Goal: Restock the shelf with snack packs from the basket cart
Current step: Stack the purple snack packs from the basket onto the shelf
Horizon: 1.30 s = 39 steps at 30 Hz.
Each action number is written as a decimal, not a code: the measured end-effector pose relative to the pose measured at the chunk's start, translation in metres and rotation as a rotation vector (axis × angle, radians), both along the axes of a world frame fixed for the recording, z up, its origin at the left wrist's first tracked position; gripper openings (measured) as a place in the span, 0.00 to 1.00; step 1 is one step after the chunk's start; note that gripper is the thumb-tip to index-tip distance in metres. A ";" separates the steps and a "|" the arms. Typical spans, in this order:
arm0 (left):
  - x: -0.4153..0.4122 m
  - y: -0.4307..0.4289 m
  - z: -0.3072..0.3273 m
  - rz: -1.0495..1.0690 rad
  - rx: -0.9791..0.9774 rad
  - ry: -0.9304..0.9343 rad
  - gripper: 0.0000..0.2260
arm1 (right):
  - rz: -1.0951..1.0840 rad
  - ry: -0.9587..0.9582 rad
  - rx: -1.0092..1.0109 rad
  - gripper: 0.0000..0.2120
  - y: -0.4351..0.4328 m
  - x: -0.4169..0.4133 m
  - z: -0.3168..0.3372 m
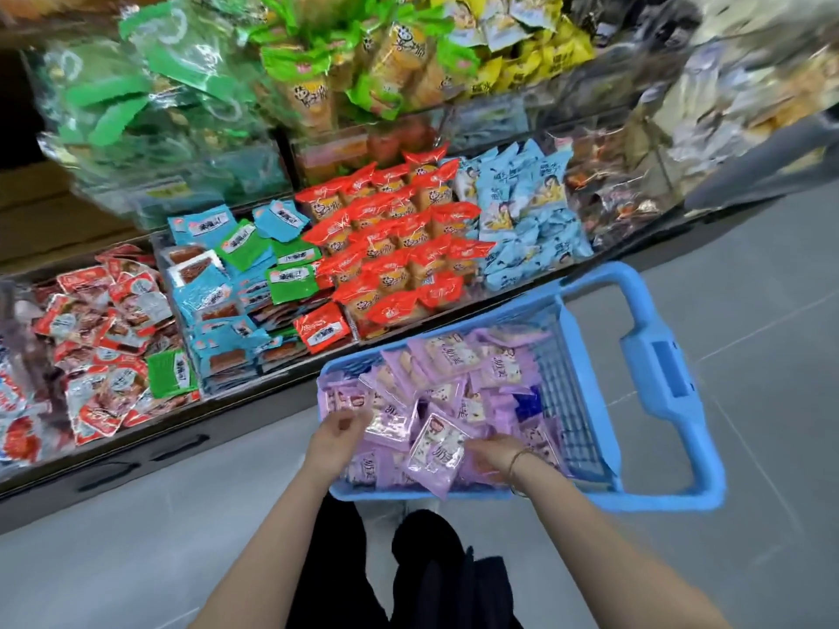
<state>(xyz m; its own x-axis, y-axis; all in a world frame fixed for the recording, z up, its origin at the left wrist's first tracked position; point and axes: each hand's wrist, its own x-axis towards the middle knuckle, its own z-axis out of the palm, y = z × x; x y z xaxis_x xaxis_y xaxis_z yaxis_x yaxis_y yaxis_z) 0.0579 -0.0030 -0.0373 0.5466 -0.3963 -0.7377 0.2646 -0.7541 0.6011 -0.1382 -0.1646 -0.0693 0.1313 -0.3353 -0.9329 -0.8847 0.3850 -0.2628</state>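
Both your forearms reach in from the bottom of the frame, bare and angled forward, converging on the blue basket cart (672, 374) at lower centre-right. Your left hand (338, 435) sits at the cart's near left corner, knuckles up, its fingers curled in and pinching the left edge of a shiny purple pack (392, 424), which lies on top of the heap. Your right hand (492, 451) is just right of it, low over the pile, wrist bent slightly inward with a thin bracelet (517, 465) around it. Its fingers are tucked under the right edge of a tilted pack (438, 449) and grip it, so that pack's near corner hangs over the cart's front rim. How tightly those fingers close is hidden by the wrapper.

The rest of the purple snack packs (454, 356) fill the cart loosely, heaped toward its left side. The shelf (136, 460) runs diagonally across the upper half of the frame, just beyond the cart. Its nearest bins hold red packs (390, 247) at centre and light blue packs (522, 211) to their right.
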 end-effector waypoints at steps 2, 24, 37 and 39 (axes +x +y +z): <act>0.005 -0.019 -0.004 0.036 0.007 0.020 0.08 | -0.003 -0.012 0.041 0.19 0.000 0.008 -0.010; 0.018 -0.075 -0.003 0.054 0.075 0.188 0.36 | -1.033 -0.406 0.100 0.02 0.012 -0.009 0.032; 0.005 -0.001 0.045 0.046 -0.162 0.369 0.23 | -0.924 -0.576 0.353 0.17 0.044 0.063 0.056; 0.010 -0.002 0.050 0.001 -0.197 0.403 0.24 | -0.955 -0.670 0.420 0.16 0.042 0.067 0.061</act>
<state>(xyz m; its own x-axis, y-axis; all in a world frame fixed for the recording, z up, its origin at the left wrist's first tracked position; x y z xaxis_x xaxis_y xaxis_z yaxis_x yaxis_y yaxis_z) 0.0683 -0.0049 0.0126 0.2313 -0.5505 -0.8022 0.5078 -0.6350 0.5821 -0.0714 -0.1223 -0.0086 0.4912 -0.2501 -0.8344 0.0579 0.9651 -0.2552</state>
